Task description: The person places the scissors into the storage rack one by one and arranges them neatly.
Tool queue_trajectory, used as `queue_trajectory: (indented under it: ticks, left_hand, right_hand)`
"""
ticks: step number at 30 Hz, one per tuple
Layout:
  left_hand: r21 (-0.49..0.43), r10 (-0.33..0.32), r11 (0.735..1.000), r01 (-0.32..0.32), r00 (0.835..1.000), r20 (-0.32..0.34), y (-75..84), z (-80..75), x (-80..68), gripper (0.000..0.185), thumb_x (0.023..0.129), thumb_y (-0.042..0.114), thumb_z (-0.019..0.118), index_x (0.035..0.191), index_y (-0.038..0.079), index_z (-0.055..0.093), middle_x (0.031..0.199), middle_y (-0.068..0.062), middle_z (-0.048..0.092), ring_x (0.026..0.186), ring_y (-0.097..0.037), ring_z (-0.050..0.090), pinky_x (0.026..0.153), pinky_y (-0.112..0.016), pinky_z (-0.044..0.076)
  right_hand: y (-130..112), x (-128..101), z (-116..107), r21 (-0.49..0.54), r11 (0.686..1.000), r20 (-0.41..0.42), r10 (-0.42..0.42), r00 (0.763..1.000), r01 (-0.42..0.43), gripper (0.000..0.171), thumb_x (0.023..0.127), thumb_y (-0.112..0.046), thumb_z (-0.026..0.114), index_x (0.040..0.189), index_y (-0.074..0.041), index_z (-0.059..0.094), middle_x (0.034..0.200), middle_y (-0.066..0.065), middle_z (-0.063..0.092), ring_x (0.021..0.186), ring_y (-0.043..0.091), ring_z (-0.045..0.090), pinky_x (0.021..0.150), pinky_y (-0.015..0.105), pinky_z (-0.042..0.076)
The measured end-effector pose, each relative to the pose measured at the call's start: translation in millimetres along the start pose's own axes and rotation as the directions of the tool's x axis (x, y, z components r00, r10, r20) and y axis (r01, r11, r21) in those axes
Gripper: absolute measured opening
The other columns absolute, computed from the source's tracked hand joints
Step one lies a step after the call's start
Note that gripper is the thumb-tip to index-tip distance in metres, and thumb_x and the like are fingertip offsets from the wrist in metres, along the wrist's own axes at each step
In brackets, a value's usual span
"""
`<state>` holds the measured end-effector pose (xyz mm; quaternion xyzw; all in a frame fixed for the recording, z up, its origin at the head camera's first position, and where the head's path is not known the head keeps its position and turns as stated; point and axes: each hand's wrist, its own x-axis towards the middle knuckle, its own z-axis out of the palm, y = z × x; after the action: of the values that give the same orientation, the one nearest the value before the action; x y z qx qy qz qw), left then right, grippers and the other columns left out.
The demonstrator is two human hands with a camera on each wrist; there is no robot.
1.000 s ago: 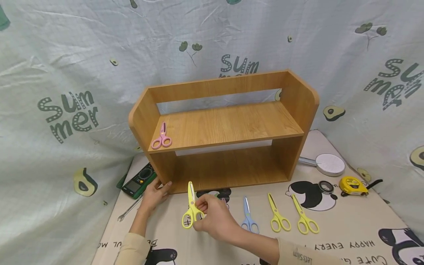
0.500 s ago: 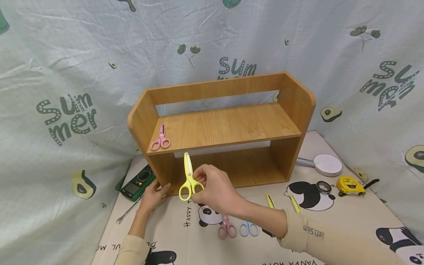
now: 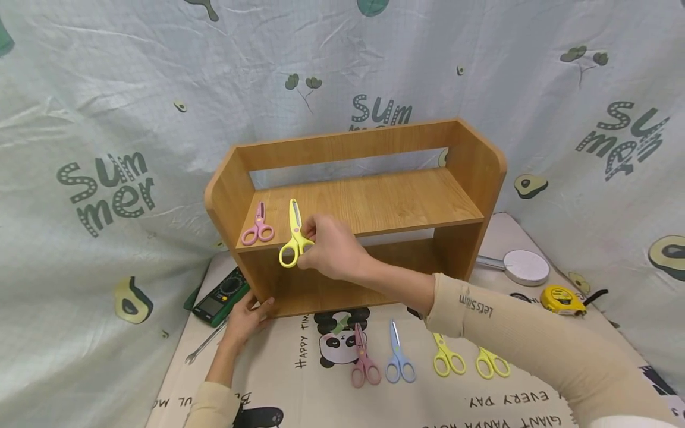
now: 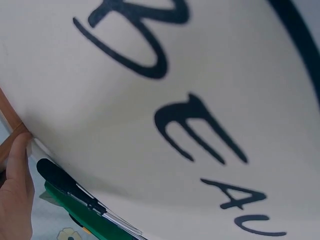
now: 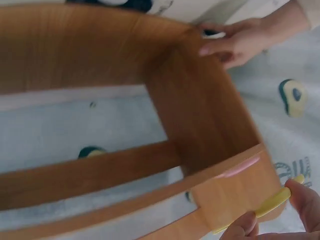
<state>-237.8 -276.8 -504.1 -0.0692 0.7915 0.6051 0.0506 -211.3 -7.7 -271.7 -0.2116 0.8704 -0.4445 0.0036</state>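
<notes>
My right hand [image 3: 326, 246] pinches a yellow pair of scissors [image 3: 291, 241] at the front left edge of the wooden shelf's [image 3: 374, 205] upper board, blades pointing away from me. A pink pair of scissors [image 3: 258, 227] lies on that board just left of it. My left hand [image 3: 248, 315] rests with straight fingers against the shelf's lower left corner. In the right wrist view the yellow scissors [image 5: 272, 204] show between my fingertips [image 5: 305, 197], with the pink scissors [image 5: 240, 167] beside them and the left hand [image 5: 235, 42] on the shelf [image 5: 200, 110].
On the panda mat [image 3: 299, 368] lie pink scissors [image 3: 364, 365], blue scissors [image 3: 398, 362] and two yellow pairs [image 3: 446, 359] [image 3: 491, 365]. A green multimeter [image 3: 219, 295] and a wrench [image 3: 206, 343] sit left of the shelf. A round mirror [image 3: 521, 266] and a yellow tape measure [image 3: 562, 299] lie at the right.
My right hand has lifted the yellow scissors from the mat up to the shelf's upper board, beside the pink pair. The left hand has stayed at the shelf's corner.
</notes>
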Motion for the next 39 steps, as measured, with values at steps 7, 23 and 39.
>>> queue_trajectory:
  ticks: [7, 23, 39]
  left_hand:
    - [-0.001, 0.009, 1.000, -0.009, 1.000, 0.004, -0.3, -2.7, 0.1, 0.073, 0.107, 0.016, 0.060, 0.167, 0.011, 0.019, 0.167, -0.030, 0.027, 0.143, -0.050, 0.047, 0.109, -0.055, 0.053]
    - [-0.016, 0.035, 0.999, -0.035, 0.999, 0.004, -0.1, -2.1, -0.6, 0.070, 0.107, 0.013, 0.059, 0.166, 0.010, 0.021, 0.166, -0.030, 0.029, 0.142, -0.049, 0.049, 0.108, -0.055, 0.054]
    - [-0.015, 0.029, 0.999, -0.028, 1.000, 0.007, -2.4, -0.5, 0.5, 0.072, 0.107, 0.014, 0.059, 0.167, 0.011, 0.020, 0.167, -0.030, 0.027, 0.143, -0.050, 0.048, 0.108, -0.056, 0.053]
  right_hand:
    - [-7, 33, -6, -0.084, 0.995, 0.032, 0.046, 0.998, -0.043, 0.035, 0.080, 0.000, 0.084, 0.108, 0.004, 0.065, 0.099, 0.009, 0.061, 0.076, 0.014, 0.055, 0.054, 0.016, 0.045]
    - [-14, 90, -5, -0.280, 0.958, 0.071, 0.090, 0.993, -0.067, 0.037, 0.076, -0.002, 0.083, 0.062, -0.013, 0.051, 0.060, -0.004, 0.048, 0.065, 0.013, 0.046, 0.054, 0.021, 0.040]
    - [6, 108, 0, -0.305, 0.938, 0.063, 0.194, 0.979, -0.166, 0.032, 0.074, -0.002, 0.084, 0.065, -0.011, 0.055, 0.066, -0.003, 0.050, 0.069, 0.014, 0.047, 0.056, 0.019, 0.041]
